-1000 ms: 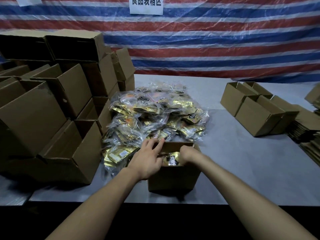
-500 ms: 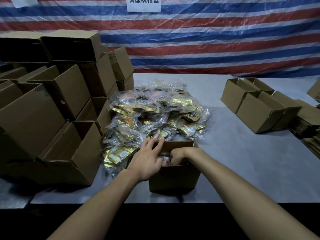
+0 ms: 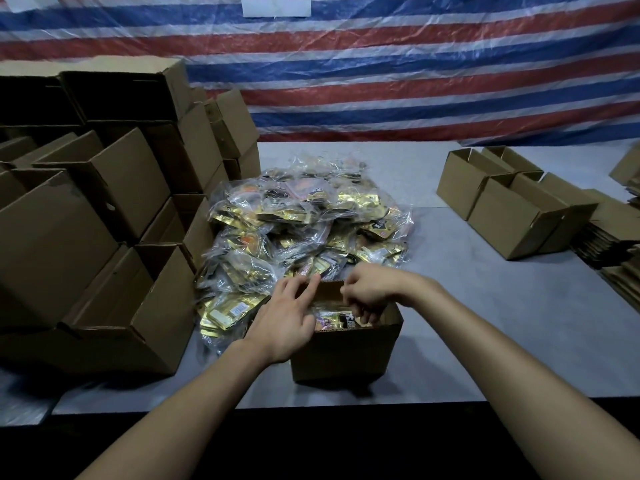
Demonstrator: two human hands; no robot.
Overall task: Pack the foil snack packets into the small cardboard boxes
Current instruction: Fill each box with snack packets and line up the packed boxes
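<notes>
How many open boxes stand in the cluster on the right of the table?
4: front left box, front right box, back left box, back right box. An edge box, cut off at far right, may be another.

Sign [image 3: 276,5] at 12 o'clock cut by top edge, txt unreadable. Right hand [image 3: 369,299] fingers curl into box [image 3: 346,355]; can't tell if they pinch any of the packets [image 3: 332,322] inside. Left hand [image 3: 287,320] hides box's 9 o'clock rim. Flat cardboard [image 3: 609,244] at 3 o'clock cropped by edge, blurred
</notes>
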